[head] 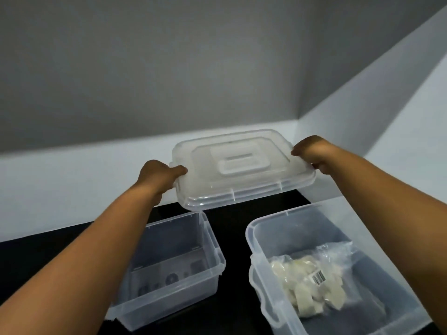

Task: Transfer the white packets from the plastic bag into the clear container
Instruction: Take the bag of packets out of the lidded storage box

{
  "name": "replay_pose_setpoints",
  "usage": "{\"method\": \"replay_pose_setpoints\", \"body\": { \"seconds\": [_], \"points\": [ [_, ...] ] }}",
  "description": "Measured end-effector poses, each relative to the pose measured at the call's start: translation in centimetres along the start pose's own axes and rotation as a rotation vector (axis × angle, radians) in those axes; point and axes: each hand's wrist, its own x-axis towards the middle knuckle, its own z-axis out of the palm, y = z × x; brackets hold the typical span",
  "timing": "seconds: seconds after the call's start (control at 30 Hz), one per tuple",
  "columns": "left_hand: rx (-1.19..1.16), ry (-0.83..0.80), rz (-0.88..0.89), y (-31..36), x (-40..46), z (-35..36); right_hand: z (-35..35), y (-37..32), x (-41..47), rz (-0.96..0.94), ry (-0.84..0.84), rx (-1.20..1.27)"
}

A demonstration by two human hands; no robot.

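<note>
A clear plastic lid (242, 170) hangs in the air above the back of the black table. My left hand (158, 175) grips its left edge and my right hand (312, 152) grips its right edge. Below at the left stands a lidless clear container (212, 259) with nothing inside. At the right, a second clear container (260, 240) holds a plastic bag (333, 257) with a barcode label, filled with several white packets (300, 288).
The black table (232, 235) runs between the two containers and meets pale walls (84, 189) at the back and the right. The right container sits against the right wall.
</note>
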Motion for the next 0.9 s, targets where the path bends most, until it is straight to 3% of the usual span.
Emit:
{"method": "replay_pose_setpoints", "body": {
  "seconds": [0.2,0.5,0.9],
  "points": [
    [0.205,-0.118,-0.030,-1.7,2.7,7.5,-0.9,5.2,6.4,0.142,-0.137,-0.022],
    [0.481,-0.231,-0.137,-3.9,4.9,16.6,-0.3,11.7,12.8,0.321,-0.384,-0.316],
    [0.682,-0.350,-0.258,-7.5,5.6,20.1,2.2,13.0,15.8,0.365,-0.585,-0.527]
  ]
}}
